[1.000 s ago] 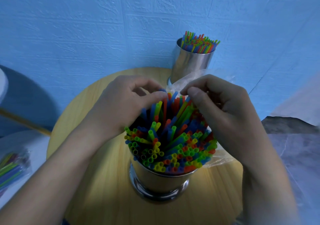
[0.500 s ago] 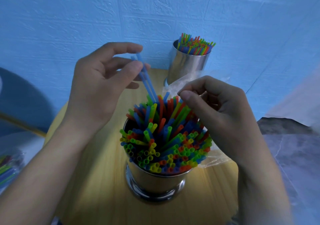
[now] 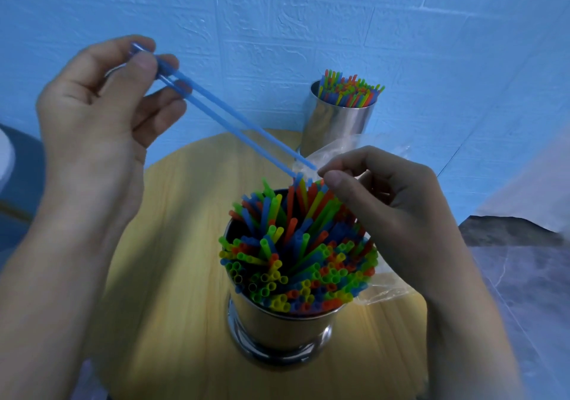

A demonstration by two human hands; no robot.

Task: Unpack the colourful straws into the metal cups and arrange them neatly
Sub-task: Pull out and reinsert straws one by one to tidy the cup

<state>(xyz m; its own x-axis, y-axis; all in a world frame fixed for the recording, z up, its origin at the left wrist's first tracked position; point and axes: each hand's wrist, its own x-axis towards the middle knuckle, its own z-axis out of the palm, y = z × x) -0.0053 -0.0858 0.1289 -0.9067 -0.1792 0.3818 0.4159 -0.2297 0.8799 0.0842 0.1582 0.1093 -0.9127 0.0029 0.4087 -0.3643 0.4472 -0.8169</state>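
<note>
Head view: left hand (image 3: 92, 115) pinches two blue straws (image 3: 229, 109); right hand (image 3: 394, 208) pinches the plastic bag (image 3: 385, 291).
Best lowered upright into the gap in the near cup (image 3: 277, 322).

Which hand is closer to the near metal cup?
Right. The right hand is at the near metal cup, over its far rim; the left hand is raised leftward, pinching blue straws.

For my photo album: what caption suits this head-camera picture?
Left hand holds two blue straws above a packed metal cup on a wooden table; right hand pinches the clear plastic bag.
</note>
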